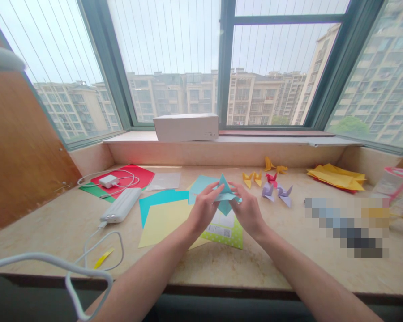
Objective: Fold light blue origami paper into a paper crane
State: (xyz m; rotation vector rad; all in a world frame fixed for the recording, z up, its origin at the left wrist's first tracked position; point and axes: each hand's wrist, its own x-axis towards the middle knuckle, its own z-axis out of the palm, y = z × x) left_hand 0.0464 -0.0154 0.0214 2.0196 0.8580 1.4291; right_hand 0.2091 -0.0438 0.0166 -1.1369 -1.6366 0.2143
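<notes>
Between my two hands is a light blue piece of folded origami paper (225, 205), held up over the counter with a point standing upright in its middle. My left hand (206, 201) pinches its left side, and my right hand (247, 208) grips the right side. Below them lie a pale yellow sheet (166, 221), a teal sheet (147, 208) and a green dotted packet (235, 232) with a printed label. A light blue sheet (198, 185) rests just behind my left hand.
Folded paper cranes in yellow, red (271, 180) and purple (284, 195) stand to the right. Farther right is a stack of yellow paper (336, 176). At left are a white power bank (122, 205), a charger (109, 180) and cables. A white box (186, 128) sits on the sill.
</notes>
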